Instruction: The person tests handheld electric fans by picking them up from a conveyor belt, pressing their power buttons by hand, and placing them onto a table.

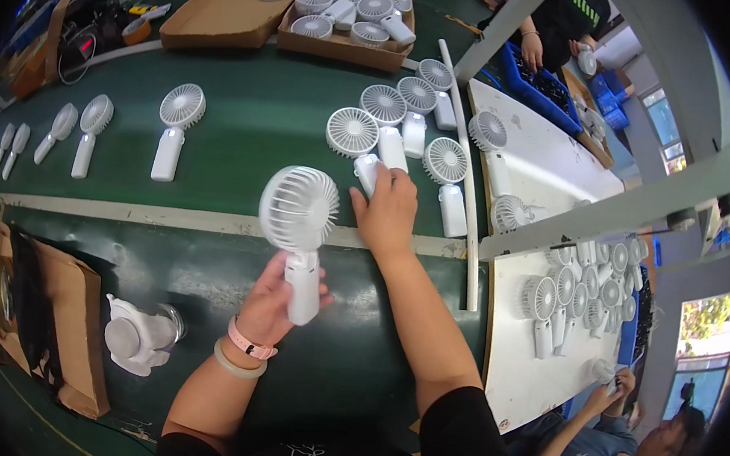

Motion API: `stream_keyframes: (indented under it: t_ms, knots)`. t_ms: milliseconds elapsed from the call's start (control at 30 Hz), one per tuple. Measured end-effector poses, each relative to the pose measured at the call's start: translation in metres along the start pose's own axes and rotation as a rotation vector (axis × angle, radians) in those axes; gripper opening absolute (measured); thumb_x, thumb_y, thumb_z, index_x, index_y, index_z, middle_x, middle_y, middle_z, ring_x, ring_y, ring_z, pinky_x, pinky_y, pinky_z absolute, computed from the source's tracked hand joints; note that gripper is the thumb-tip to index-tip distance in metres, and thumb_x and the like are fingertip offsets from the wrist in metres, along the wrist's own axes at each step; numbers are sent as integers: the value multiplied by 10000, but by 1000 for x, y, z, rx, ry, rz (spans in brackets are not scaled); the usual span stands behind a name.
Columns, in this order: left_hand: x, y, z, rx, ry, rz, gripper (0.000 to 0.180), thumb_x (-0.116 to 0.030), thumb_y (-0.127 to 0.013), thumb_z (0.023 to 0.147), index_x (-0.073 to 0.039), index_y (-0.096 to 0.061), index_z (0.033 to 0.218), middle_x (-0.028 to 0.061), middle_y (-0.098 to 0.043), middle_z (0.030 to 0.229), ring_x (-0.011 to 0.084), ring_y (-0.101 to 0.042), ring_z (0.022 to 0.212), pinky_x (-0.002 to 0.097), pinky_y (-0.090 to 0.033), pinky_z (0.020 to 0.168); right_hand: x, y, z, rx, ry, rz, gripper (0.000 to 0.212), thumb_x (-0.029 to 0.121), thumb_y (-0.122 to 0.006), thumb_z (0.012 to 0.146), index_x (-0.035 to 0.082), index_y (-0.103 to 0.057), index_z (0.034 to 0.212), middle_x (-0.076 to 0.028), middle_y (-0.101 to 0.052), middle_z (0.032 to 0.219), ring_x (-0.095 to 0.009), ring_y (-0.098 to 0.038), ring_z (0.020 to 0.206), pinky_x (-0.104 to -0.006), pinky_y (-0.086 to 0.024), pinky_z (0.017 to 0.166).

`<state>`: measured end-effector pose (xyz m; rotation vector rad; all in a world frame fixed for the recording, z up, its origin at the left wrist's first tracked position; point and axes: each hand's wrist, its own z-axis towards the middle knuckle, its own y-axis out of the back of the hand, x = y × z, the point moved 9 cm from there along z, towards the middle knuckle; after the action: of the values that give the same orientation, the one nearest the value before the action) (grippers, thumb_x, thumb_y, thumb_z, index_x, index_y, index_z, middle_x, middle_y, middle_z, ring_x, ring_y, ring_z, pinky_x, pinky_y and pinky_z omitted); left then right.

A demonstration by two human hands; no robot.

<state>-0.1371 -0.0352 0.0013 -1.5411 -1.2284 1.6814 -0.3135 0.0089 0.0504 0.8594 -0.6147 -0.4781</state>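
My left hand (pixel 267 297) is closed round the handle of a white handheld fan (pixel 299 210), held upright above the near green table. Farther up and to the right, my right hand (pixel 386 211) has its fingers on the handle of a second white handheld fan (pixel 353 133), which lies on the green belt. Several more fans lie close beside it, among them one (pixel 446 160) to the right of my hand and one (pixel 383 105) just behind. My right fingertips curl over the handle, partly hiding it.
Several fans, one (pixel 183 106) nearest, form a row on the left. Cardboard boxes (pixel 344 53) hold fans and round parts at the back. A white rail (pixel 465 150) edges the belt. At right, co-workers sit by a white table (pixel 507 325) bearing fans. A white jar-like thing (pixel 135 336) stands lower left.
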Motion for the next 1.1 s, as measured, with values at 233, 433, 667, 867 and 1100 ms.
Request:
stream_keyframes:
  t_ms: [233, 433, 667, 867, 1100]
  knots:
    - [2, 19, -3, -233, -3, 385, 505, 40, -489, 821, -38, -279, 1274, 86, -518, 1028, 169, -567, 865, 330, -484, 773, -40, -17, -12, 73, -270, 434, 515, 195, -678, 750, 19, -466, 1184, -140, -496, 1052, -284, -516, 914, -361, -435, 812]
    - [0, 17, -5, -123, -59, 414, 444, -68, -480, 878, -57, -310, 1289, 124, -527, 1117, 195, -559, 940, 361, -450, 847, 7, -12, -89, 314, -681, 2185, 516, 413, -445, 892, 55, -366, 1255, -122, -487, 1095, -220, -481, 864, -333, -427, 728]
    - [-1, 13, -4, -141, -133, 355, 415, -65, -503, 868, -39, -348, 1252, 137, -542, 1125, 200, -555, 978, 354, -434, 875, 31, -4, -96, 513, -677, 2375, 490, 411, -361, 928, 52, -355, 1261, -115, -462, 1165, -234, -505, 891, -369, -460, 734]
    - [-3, 10, -6, -104, -121, 348, 468, 42, -470, 833, -19, -323, 1272, 128, -505, 1183, 204, -507, 1095, 345, -390, 948, 35, -5, -102, 588, -696, 2413, 496, 434, -340, 920, 117, -314, 1302, -112, -435, 1088, -211, -444, 781, -330, -412, 632]
    - [-5, 5, -8, -94, -123, 335, 459, 33, -481, 830, -16, -334, 1262, 134, -510, 1179, 202, -516, 1082, 344, -404, 934, 46, 2, -101, 635, -601, 2454, 547, 523, -307, 904, 194, -274, 1339, -124, -471, 1102, -211, -493, 764, -324, -415, 609]
